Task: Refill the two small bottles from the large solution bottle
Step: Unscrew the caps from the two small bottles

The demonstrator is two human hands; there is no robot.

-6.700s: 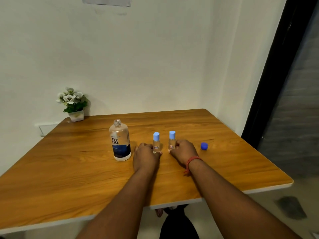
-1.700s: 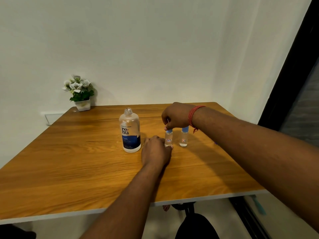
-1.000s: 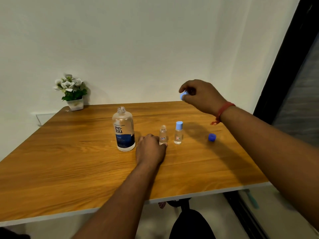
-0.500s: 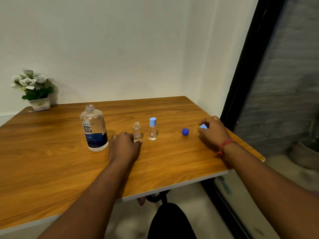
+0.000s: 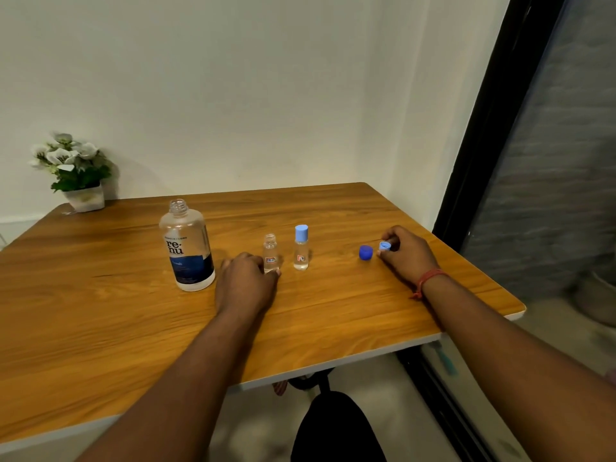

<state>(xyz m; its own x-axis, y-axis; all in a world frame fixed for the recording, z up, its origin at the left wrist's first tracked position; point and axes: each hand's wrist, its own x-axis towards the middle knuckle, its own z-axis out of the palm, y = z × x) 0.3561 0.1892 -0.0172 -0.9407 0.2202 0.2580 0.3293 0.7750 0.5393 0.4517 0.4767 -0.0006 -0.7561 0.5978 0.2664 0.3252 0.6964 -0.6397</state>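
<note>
The large solution bottle [image 5: 188, 248] stands uncapped on the wooden table [image 5: 133, 311], clear with a dark blue label. To its right stand two small clear bottles: the left small bottle [image 5: 270, 253] has no cap, the right small bottle [image 5: 301, 247] wears a light blue cap. My left hand [image 5: 246, 283] rests on the table with its fingers around the base of the uncapped small bottle. My right hand [image 5: 408, 253] pinches a light blue cap [image 5: 384, 246] at the table surface, just right of a dark blue cap [image 5: 365, 252].
A small white pot of artificial flowers [image 5: 75, 171] sits at the table's back left corner by the wall. The table's right edge is close behind my right hand, with a dark door frame [image 5: 493, 111] beyond. A dark seat [image 5: 333, 428] shows below the front edge.
My right hand took the light blue cap off the left small bottle, carried it right and lowered it to the table beside the dark blue cap. My left hand stayed at that bottle.
</note>
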